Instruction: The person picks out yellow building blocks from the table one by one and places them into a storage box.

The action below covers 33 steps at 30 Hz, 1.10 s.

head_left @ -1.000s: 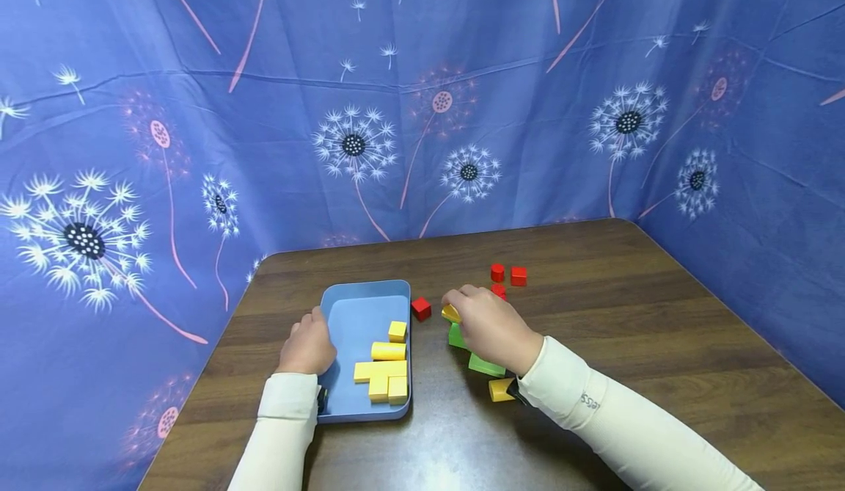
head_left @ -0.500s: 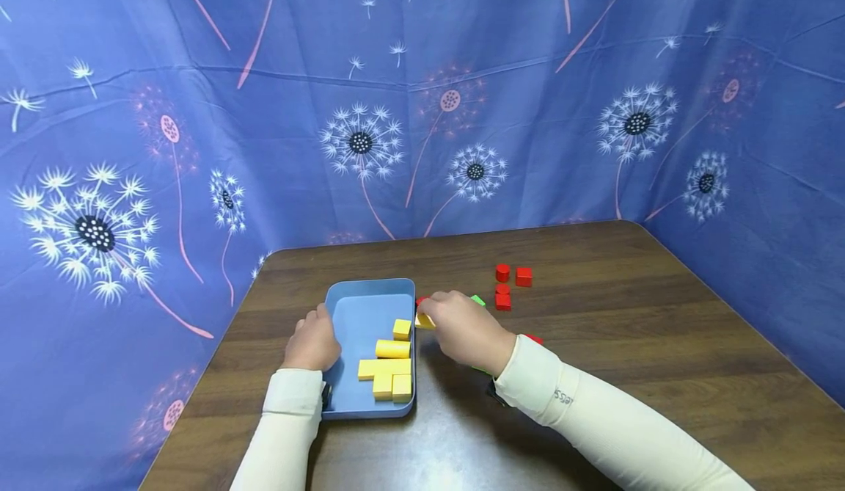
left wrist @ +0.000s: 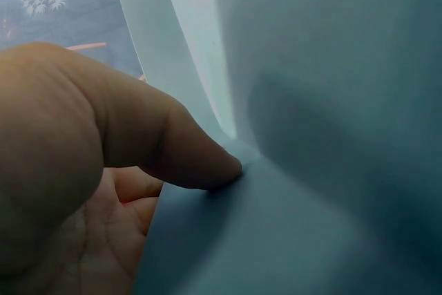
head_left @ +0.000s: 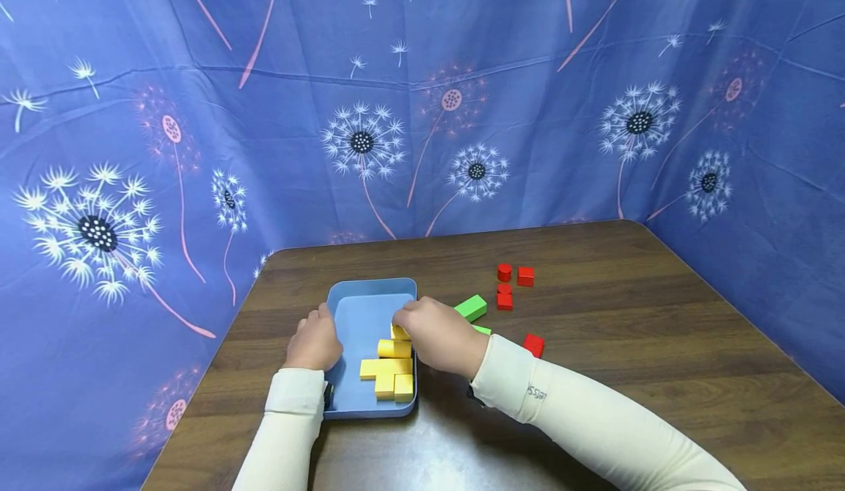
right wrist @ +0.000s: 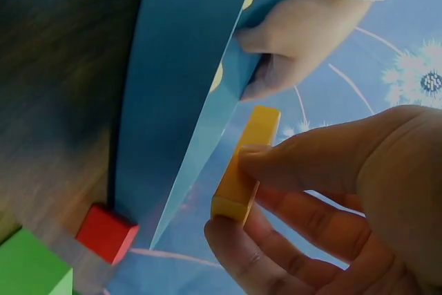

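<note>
A shallow blue tray (head_left: 353, 307) stands on the table. My left hand (head_left: 313, 340) grips its left wall, the thumb (left wrist: 200, 153) pressed to the inner side and the other fingers outside. Over the tray's right rim, my right hand (head_left: 445, 335) pinches a small yellow block (right wrist: 235, 188) between thumb and fingertips. Below that hand, along the right side of the tray, lie a yellow cylinder (head_left: 394, 348), a long yellow block (head_left: 372, 368) and two yellow cubes (head_left: 384, 387) in front. Another yellow piece near the back of this group is partly hidden by my right fingers.
Right of the tray, green blocks (head_left: 472, 307) lie partly behind my right hand. A red cylinder (head_left: 505, 271), a red cube (head_left: 525, 277) and other red pieces (head_left: 534, 345) sit farther right. One red block (right wrist: 107, 233) lies close outside the tray wall. A blue curtain (head_left: 422, 109) hangs behind the table.
My right hand has moved left with the yellow block, from above the green blocks to over the tray's right rim. More green and red pieces show now. My left hand keeps its grip.
</note>
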Tool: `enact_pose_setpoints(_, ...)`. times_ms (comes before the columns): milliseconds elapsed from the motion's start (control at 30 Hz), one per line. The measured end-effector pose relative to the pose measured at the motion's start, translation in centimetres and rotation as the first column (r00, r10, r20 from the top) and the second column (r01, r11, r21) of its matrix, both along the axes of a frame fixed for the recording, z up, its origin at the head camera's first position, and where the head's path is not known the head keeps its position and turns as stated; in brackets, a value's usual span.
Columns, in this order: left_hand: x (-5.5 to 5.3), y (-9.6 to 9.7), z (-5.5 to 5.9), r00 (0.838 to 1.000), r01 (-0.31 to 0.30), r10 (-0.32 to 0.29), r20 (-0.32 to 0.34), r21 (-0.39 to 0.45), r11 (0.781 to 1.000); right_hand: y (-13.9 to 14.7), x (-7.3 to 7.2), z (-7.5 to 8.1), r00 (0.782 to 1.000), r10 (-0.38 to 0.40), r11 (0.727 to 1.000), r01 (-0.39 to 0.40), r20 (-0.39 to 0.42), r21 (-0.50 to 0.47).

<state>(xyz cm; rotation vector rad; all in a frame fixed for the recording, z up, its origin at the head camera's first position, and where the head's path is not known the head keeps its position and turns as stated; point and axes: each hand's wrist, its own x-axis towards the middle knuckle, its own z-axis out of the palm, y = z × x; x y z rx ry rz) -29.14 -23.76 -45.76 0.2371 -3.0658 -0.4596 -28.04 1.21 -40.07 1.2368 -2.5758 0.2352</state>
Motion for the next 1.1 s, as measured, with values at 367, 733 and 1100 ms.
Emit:
enact_pose_setpoints(367, 0.0, -0.1, 0.1, 1.0, 0.003, -0.003, 0.006, -0.006, 1.0, -2.3, 1.3, -0.3, 0.992, 0.084, 0.995, -0.088, 0.09, 0.04)
enact_pose_setpoints(733, 0.2, -0.3, 0.3, 1.0, 0.012, -0.012, 0.0, -0.018, 1.0, -4.7, 3.0, -0.7, 0.979, 0.201, 0.978, -0.203, 0.043, 0.039)
enact_pose_setpoints(1100, 0.3, -0.3, 0.3, 0.999, 0.027, -0.028, -0.033, -0.021, 0.999, -6.3, 3.7, -1.7, 0.963, 0.27, 0.962, -0.27, 0.016, 0.047)
